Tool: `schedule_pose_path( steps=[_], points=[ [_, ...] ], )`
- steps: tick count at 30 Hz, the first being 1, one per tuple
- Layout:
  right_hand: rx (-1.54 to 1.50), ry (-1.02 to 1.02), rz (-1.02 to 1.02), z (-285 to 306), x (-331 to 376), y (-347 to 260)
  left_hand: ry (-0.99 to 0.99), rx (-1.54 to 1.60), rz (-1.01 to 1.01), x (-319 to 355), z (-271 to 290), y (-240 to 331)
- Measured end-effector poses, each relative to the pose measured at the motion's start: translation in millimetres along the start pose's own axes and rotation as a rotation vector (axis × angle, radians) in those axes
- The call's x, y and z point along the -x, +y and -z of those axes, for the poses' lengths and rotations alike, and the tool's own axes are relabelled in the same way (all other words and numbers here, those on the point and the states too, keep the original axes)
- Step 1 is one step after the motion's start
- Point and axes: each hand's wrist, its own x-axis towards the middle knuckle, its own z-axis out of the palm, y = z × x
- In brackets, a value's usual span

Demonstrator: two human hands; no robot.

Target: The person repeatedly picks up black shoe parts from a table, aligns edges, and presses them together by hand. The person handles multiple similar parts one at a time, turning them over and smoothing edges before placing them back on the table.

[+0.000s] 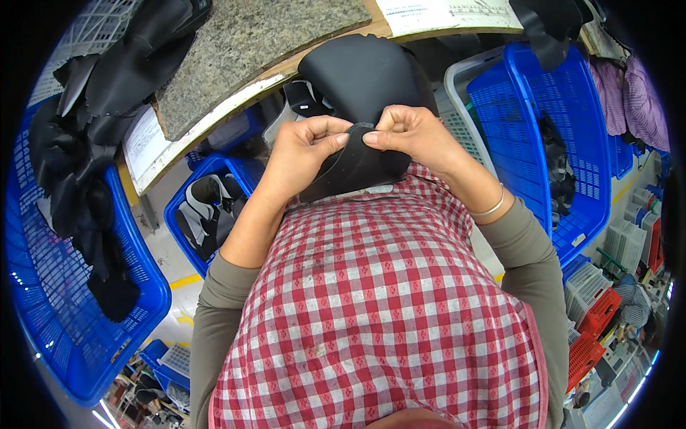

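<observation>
At the table's front edge, my left hand [307,151] pinches the edge of a black leather-like piece [361,75] between thumb and fingers. Close beside it, my right hand [418,137] pinches the same edge, its thumb lying on the dark surface. The piece is smooth and broad toward the table and narrows where my fingers meet. More black material [368,168] hangs below my hands over my lap; whether it is one with the upper part I cannot tell. The pinched edge is partly hidden by my fingertips.
A grey speckled board [264,50] lies on the table, with papers [457,14] at its edge. Blue baskets stand left [153,314] and right [518,143], holding black pieces. A smaller blue bin [232,168] stands near my left forearm. Another person's striped sleeve [643,100] shows far right.
</observation>
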Motion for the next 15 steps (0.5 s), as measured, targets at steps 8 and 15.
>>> schedule_pose_path(
  steps=[8,15],
  points=[
    [-0.022,-0.014,0.029,-2.9,-5.0,7.1,0.002,0.035,0.071,2.0,-1.4,1.7],
    [0.028,-0.001,0.042,-6.7,-4.3,7.0,-0.015,0.145,0.258,-0.1,2.7,10.3]
  ],
)
